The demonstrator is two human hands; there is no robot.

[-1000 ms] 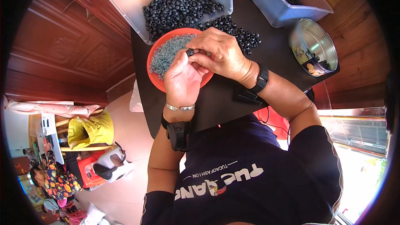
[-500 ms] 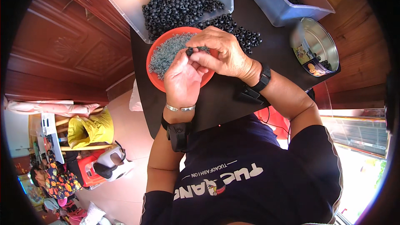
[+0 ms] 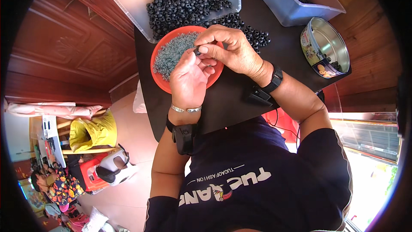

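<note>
My left hand [image 3: 189,79] is palm up over the near side of a red bowl [image 3: 155,74]. Its thumb and forefinger hold a small black bead-like piece [image 3: 197,51], while the other fingers curl loosely. From the right, my right hand [image 3: 234,51] pinches at the same piece with thumb and forefinger. Whether anything else is between those fingertips is too small to tell. Many fine grey-blue pieces [image 3: 169,58] fill the bowl. Behind it, loose black bead-like pieces [image 3: 255,38] with holes spill over the dark table [image 3: 281,43].
A clear plastic bin [image 3: 128,6] lies at the back with a heap of black pieces spilling out. At the back right stands another bin [image 3: 283,10], and nearer, a round tin [image 3: 315,51] with a few black pieces. A person [image 3: 60,184] is far left.
My right hand has shifted slightly, its thumb and forefinger now closer around the black piece. That piece has moved a little up and right, and my left fingers have loosened slightly.
</note>
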